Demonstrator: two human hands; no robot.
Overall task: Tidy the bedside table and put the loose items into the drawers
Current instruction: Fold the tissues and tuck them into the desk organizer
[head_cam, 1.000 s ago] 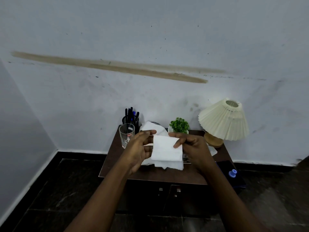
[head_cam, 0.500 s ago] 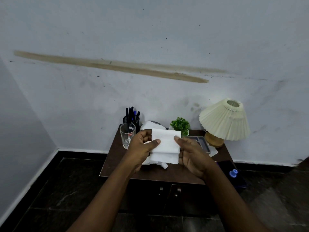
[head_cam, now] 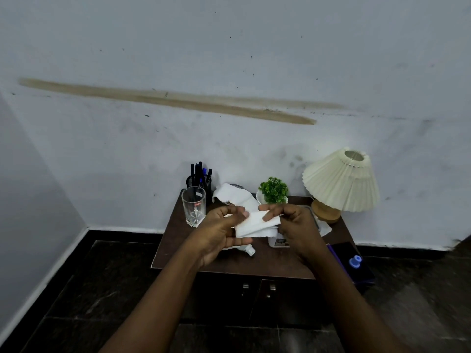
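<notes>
Above the dark wooden bedside table (head_cam: pixel 204 261) I hold a folded white tissue (head_cam: pixel 254 225) between both hands. My left hand (head_cam: pixel 219 233) grips its left end, thumb on top and fingers underneath. My right hand (head_cam: pixel 293 225) pinches its right end with curled fingers. More crumpled white tissue (head_cam: pixel 233 196) lies behind the hands, and a small wad (head_cam: pixel 249 250) lies below them. Two drawer handles (head_cam: pixel 258 287) show on the table's front; the drawers are closed.
On the table stand a clear glass (head_cam: pixel 193 206), a black pen holder (head_cam: pixel 200 180), a small green plant (head_cam: pixel 274 191) and a pleated lamp (head_cam: pixel 339 184). A small card-like object (head_cam: pixel 279 242) lies near my right wrist. A dark box with a blue cap (head_cam: pixel 354 262) sits right of the table.
The tissue has been folded into a narrower, tilted strip. My hands have drawn closer together and lowered slightly over the table.
</notes>
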